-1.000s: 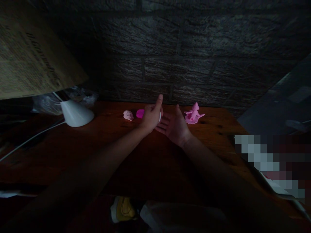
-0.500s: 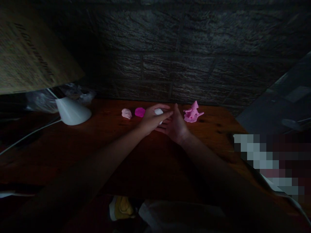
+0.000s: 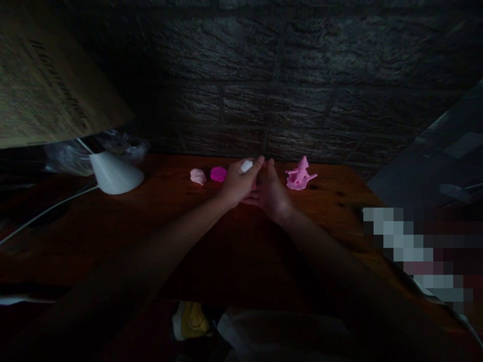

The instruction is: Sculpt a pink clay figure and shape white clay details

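Observation:
A small white lump of modelling clay (image 3: 246,166) shows between the thumb and fingers of my left hand (image 3: 236,186), which is closed around it. Against it, my right hand (image 3: 276,197) has its thumb raised and its fingers stretched leftward, partly hidden behind the left hand. Just left of my hands lies a bright magenta clay piece (image 3: 218,174), and beyond it a pale pink clay lump (image 3: 197,176). To the right of my right hand stands a pink clay figure (image 3: 301,173) with a pointed top, arms out to the sides and a wide base.
The wooden table (image 3: 324,211) meets a dark brick-patterned wall (image 3: 241,100). On the left are a white lamp-like cone (image 3: 115,173) with a cable, a clear plastic bag (image 3: 68,158) and a printed cardboard sheet (image 3: 49,90). A yellow and white object (image 3: 192,319) lies below the front edge.
My left thumb has lifted and moved up off the white clay, which now sits slightly higher in the hand. My right hand has barely moved.

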